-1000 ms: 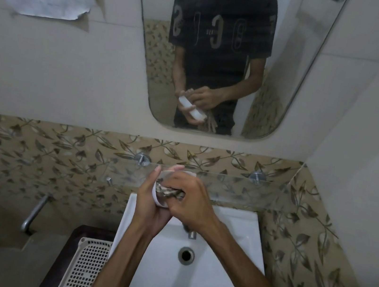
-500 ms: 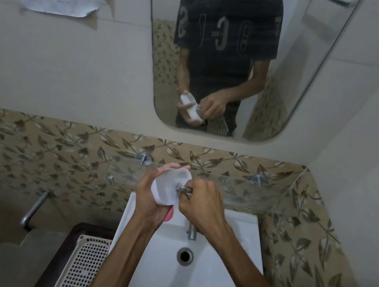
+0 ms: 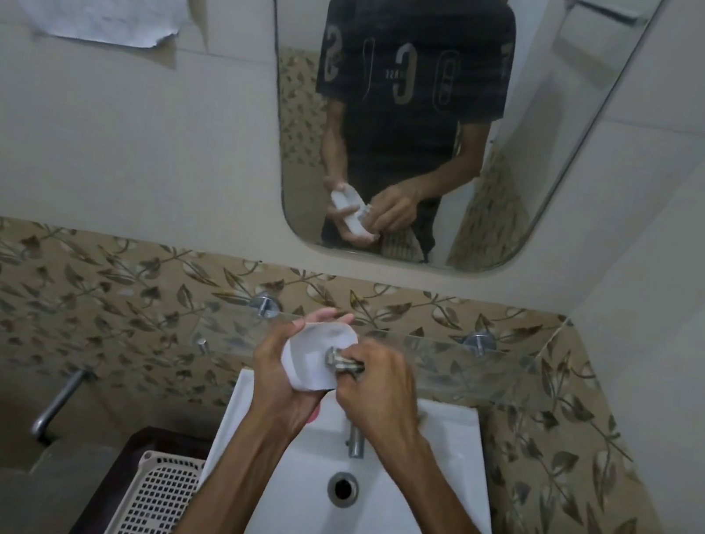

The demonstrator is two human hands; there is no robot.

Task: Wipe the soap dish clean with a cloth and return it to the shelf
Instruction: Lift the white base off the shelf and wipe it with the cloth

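White plastic soap dish sits tilted in the left hand, fingers curled round its far edge to steady it above the sink. Beside it, the right hand pinches a bunched cloth against the dish, scrubbing; glass shelf waits just beyond.

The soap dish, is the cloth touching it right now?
Touching. The head view shows the right hand pressing the bunched cloth against the white soap dish, which the left hand holds above the sink.
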